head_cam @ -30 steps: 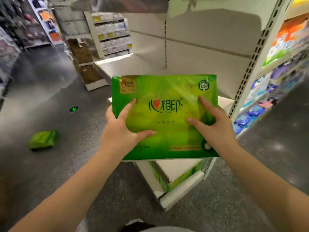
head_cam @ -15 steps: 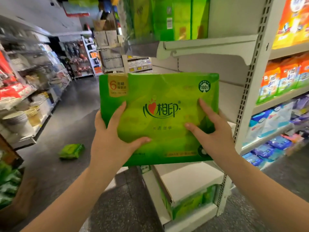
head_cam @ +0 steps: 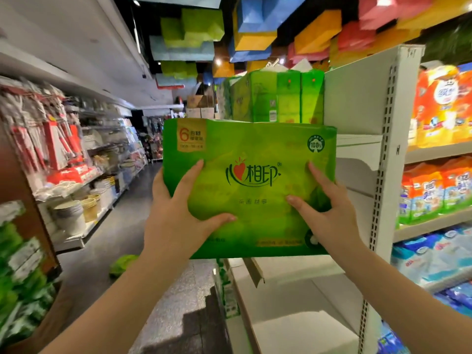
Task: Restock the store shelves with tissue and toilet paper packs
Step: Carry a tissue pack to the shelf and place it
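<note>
Head view: we are gripping green tissue pack point(head_cam: 255, 159) with left hand point(head_cam: 176, 213) and right hand point(head_cam: 329, 215), fingers spread across front, thumbs pinching lower face, before white shelf point(head_cam: 357, 144).

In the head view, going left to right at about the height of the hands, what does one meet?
Housewares shelves → left hand → green tissue pack, held by both hands → right hand → slotted shelf upright → orange packs on the right-hand shelves.
</note>
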